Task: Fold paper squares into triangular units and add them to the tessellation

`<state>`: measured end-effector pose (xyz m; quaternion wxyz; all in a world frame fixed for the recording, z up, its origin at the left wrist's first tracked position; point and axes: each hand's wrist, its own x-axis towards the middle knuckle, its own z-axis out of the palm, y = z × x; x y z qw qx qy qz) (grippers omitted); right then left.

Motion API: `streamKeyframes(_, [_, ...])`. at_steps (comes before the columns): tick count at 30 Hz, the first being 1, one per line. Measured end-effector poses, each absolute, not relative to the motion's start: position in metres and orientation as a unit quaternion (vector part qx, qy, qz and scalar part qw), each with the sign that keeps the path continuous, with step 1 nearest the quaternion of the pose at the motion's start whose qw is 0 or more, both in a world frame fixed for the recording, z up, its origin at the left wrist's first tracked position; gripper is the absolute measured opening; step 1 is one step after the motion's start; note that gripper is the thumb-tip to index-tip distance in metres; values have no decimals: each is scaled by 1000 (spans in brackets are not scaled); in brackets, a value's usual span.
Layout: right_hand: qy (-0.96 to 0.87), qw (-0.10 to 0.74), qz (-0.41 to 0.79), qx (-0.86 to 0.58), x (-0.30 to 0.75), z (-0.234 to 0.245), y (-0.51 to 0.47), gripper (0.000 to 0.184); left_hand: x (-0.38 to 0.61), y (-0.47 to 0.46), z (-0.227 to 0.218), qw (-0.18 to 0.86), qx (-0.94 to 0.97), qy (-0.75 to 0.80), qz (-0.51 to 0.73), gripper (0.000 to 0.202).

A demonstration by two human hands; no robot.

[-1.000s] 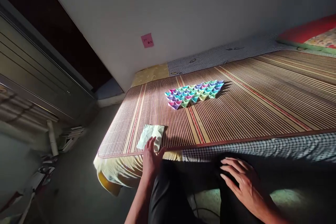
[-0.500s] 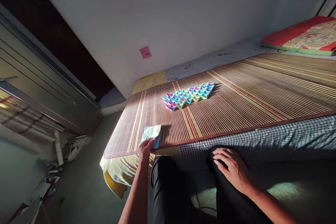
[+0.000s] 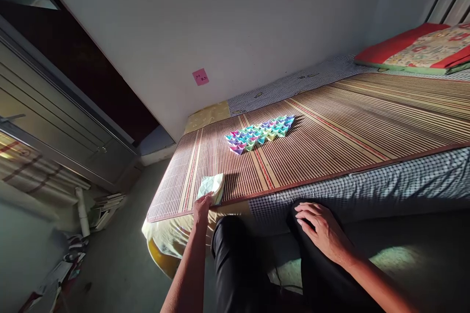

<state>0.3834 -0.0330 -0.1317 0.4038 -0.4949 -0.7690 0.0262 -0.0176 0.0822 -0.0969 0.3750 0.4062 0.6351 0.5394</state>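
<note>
My left hand [image 3: 201, 207] rests at the near edge of a bamboo mat [image 3: 330, 142], its fingers pinching the near edge of a pale green stack of paper [image 3: 211, 186] and lifting its top sheet a little. My right hand [image 3: 320, 229] lies open and flat on my right knee in dark trousers. Farther back on the mat sit several small folded paper boats [image 3: 259, 134] in pink, purple, blue and green, packed side by side in rows.
The mat covers a bed with a checked sheet [image 3: 367, 186] and a yellow corner [image 3: 205, 115]. A red patterned pillow [image 3: 422, 49] lies far right. A pink sticky note [image 3: 200, 77] is on the wall. Papers and clutter [image 3: 73, 249] lie on the floor at left.
My left hand has gone from lying flat on the paper stack to pinching its near edge, with the top sheet lifted. The view has shifted; my right hand stays on my knee.
</note>
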Motion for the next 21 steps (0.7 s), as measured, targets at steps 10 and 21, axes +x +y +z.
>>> streamKeyframes(10, [-778,400,70,-479,349,-125,-36,18,-12,78,-89,403,378,660,509,37])
streamKeyframes(21, [-764,428,111,-470,345,-130,-33,15,-8,41,-21,339,376,585,633,36])
